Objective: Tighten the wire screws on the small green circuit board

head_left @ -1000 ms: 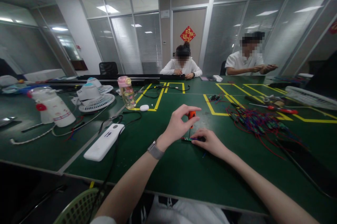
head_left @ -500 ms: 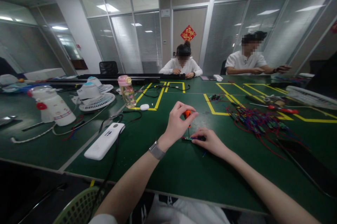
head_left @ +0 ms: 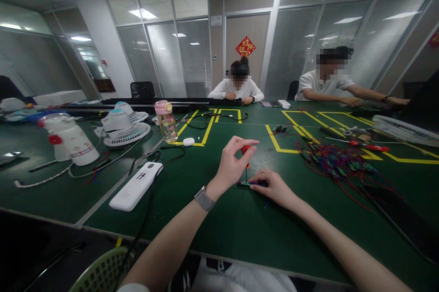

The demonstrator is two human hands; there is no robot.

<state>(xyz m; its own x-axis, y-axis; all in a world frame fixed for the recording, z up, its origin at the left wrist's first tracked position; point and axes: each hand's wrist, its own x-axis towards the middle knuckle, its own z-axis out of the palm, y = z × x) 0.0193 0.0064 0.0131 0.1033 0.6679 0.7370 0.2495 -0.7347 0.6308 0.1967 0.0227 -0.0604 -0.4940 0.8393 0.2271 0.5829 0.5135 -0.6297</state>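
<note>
left hand [head_left: 230,164] gripping orange screwdriver [head_left: 245,151] upright | right hand [head_left: 273,187] pressing circuit board [head_left: 245,183] flat, mid-table [head_left: 219,228] | tip meeting board

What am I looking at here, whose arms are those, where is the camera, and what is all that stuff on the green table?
The camera sits on a person's head and looks forward and down, so the two bare arms coming in from the bottom are that person's own. There is no machine.

The left hand, with a watch on its wrist, pinches a small screwdriver with an orange-red handle, held upright with its thin shaft pointing down. The right hand presses a small circuit board flat on the green table.

To the right lies a tangle of red and blue wires. To the left are a white oblong device with a black cable, a bottle with a pink lid and small white fans. Yellow tape marks boxes on the surface.

Two other people sit across the table, busy with their own hands.
</note>
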